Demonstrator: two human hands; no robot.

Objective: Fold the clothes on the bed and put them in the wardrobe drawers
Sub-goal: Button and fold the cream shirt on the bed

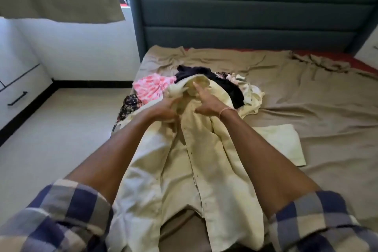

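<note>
Shirt (184, 170) lengthwise, collar (201, 83) farthest, gripped there by left hand (165, 107), right hand (208, 104) pinching beside, forefinger (197, 89) straight.

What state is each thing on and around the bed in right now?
pale yellow shirt, unfolded, spread out
left hand, grips the shirt's collar
right hand, on the collar, grip unclear
pale cloth, folded flat
clothes pile, unfolded heap
drawer, closed
bed sheet, rumpled
</note>
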